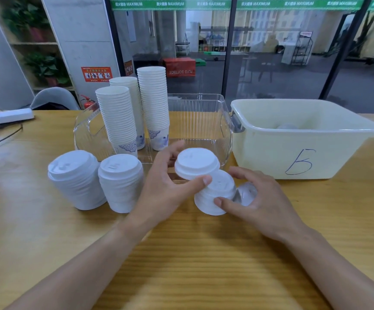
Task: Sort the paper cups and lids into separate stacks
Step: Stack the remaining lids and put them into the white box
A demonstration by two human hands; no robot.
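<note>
My left hand (161,186) pinches a single white lid (195,163) between thumb and fingers, held just above a short stack of white lids (215,193). My right hand (257,198) curls around that short stack, thumb at its base, and a clear lid (245,194) lies under its fingers. Two taller stacks of white lids (78,180) (121,182) stand to the left on the table. Three tall stacks of paper cups (118,117) (153,104) stand in a clear plastic bin (204,113).
A pale yellow tub (271,153) marked with a hand-drawn letter sits at the right, something pale lying inside it. A white power strip (9,116) and cables lie at the far left. The wooden table (192,253) stretches toward me.
</note>
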